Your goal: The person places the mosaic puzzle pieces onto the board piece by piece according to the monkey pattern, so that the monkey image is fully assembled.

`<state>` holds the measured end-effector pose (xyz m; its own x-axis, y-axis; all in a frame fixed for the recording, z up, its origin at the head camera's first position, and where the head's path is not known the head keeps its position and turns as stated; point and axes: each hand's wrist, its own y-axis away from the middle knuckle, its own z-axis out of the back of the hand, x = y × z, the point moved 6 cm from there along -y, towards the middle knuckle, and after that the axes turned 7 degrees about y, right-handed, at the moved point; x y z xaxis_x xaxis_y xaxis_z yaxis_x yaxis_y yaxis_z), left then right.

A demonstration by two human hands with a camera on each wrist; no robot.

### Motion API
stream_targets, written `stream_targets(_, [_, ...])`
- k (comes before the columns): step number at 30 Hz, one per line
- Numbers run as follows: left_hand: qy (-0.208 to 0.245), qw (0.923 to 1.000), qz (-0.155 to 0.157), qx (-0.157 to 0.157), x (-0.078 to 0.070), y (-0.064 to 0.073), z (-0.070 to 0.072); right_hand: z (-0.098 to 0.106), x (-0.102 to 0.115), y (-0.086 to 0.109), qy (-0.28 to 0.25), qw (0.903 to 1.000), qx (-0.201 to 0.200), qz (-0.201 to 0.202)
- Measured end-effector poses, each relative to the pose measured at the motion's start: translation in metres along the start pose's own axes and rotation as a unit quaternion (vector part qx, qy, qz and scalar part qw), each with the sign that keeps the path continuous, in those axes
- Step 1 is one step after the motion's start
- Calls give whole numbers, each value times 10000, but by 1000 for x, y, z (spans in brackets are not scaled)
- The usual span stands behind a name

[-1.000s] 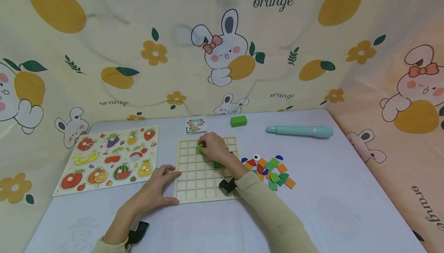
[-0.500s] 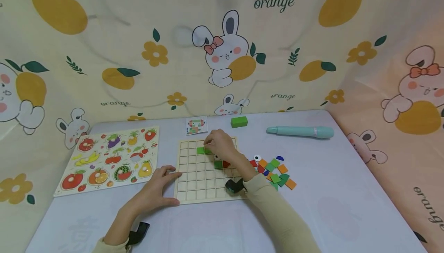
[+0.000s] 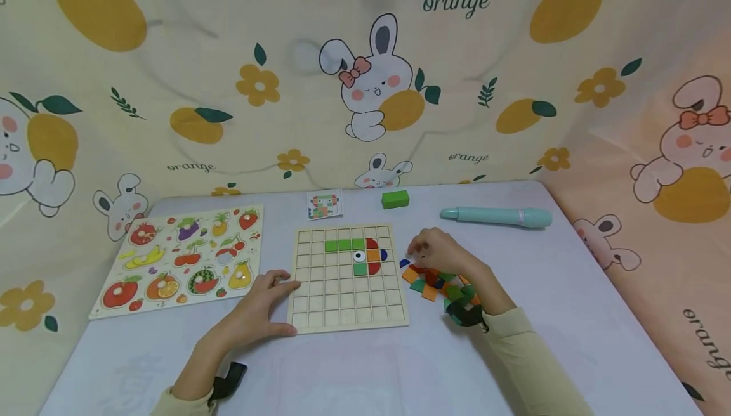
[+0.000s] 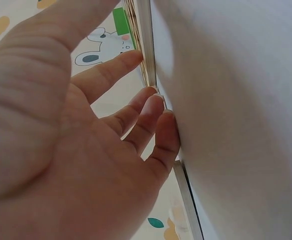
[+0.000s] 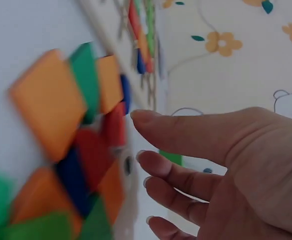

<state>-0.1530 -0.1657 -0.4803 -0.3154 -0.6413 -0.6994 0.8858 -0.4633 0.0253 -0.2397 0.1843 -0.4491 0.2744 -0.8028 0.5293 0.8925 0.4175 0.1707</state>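
A wooden grid board lies flat on the table. Three light green squares sit in a row near its top. To their right are a round eye piece, an orange square, red rounded pieces, a green square and a blue half-circle. My left hand rests at the board's left edge, thumb and fingers spread. Over the upper part of the pile of loose coloured pieces hovers my right hand; in the right wrist view its thumb and fingers stand apart with nothing between them.
A fruit puzzle board lies on the left. Behind the grid board are a small pattern card and a green block. At the back right lies a mint-coloured pen-shaped object. A printed cloth hangs behind the table.
My right hand has left the row of green squares and moved right to the loose pieces. A third light green square now shows in the row. My left hand keeps its place.
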Motion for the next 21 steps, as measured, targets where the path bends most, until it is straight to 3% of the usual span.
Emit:
stream_targets(8, [50, 10000, 20, -15, 0, 0, 0, -9, -6, 13, 824, 9953, -250, 435])
stream_targets(16, [36, 10000, 46, -6, 1, 0, -1, -9, 0, 14, 1330, 9876, -687, 480])
stream_targets(21, [18, 10000, 46, 6, 0, 0, -1, -10, 5, 15, 1407, 9867, -706, 407])
